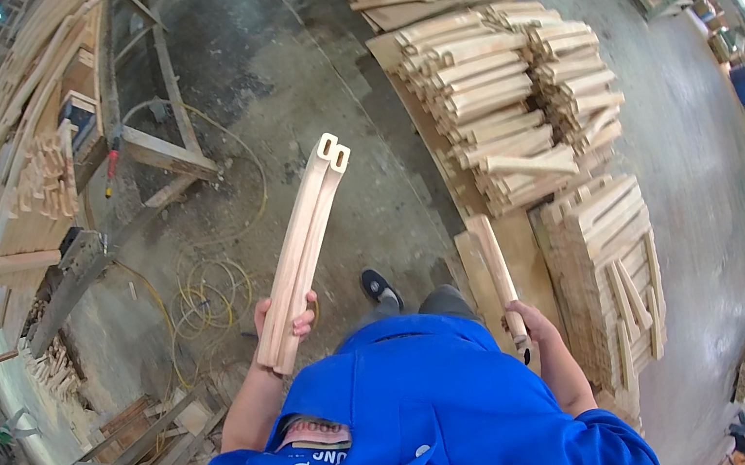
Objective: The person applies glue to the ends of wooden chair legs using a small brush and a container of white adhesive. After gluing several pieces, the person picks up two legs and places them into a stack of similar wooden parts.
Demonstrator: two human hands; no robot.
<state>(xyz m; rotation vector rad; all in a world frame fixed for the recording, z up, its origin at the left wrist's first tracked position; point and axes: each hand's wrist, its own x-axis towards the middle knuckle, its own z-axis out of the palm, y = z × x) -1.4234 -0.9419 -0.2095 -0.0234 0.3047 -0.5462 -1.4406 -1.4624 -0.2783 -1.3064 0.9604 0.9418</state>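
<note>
My left hand (305, 319) is closed around two long, slightly curved wooden pieces (301, 230) lying side by side. Their far ends point up and to the right and show pale, rounded outlines with darker centres. My right hand (533, 319) grips a single wooden piece (491, 254) near its lower end, low on my right. Part of that lower end is covered by the fingers, and a small dark spot shows below it. Beyond the right hand lies a stack of wooden pieces (599, 219).
Larger piles of wooden pieces (485, 81) rest on boards (420, 116) ahead to the right. On the left are a wood-laden bench (41, 224), a metal frame (167, 153) and a coiled yellow hose (206, 295) on the concrete floor. My dark shoe (378, 284) stands between.
</note>
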